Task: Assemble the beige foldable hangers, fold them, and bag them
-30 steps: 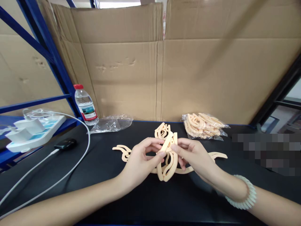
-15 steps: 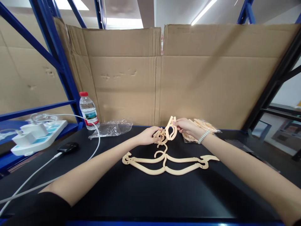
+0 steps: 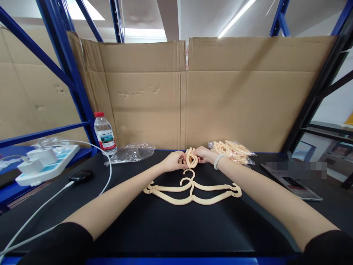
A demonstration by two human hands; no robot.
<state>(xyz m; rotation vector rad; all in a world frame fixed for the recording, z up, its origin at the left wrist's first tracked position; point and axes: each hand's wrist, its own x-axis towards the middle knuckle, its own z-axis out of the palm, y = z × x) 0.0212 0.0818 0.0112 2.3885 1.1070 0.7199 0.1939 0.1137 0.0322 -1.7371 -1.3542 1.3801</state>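
Observation:
Both hands meet over the middle of the black table, at a small cluster of folded cream plastic hangers (image 3: 191,159). My left hand (image 3: 176,161) is closed on the left side of the cluster. From the right, my right hand (image 3: 201,154) pinches it, with a pale beaded bracelet on the wrist. Fingers partly cover the folded pieces, so their number is unclear. Just in front lie unfolded cream hangers (image 3: 176,201) flat on the table, arms spread left and right, their hooks pointing towards my hands.
Behind my right hand lies a clear bag of folded hangers (image 3: 234,150). A crumpled clear bag (image 3: 134,152) and a red-capped water bottle (image 3: 105,134) stand left. Further left are a power strip (image 3: 66,162), black device (image 3: 81,176) and white cable (image 3: 110,167). A flat dark device (image 3: 292,184) lies right; cardboard (image 3: 143,106) walls the back.
My right hand has moved left and down with its folded hanger, bringing it against the pieces at my left hand. The view has shifted slightly, showing more of the right side.

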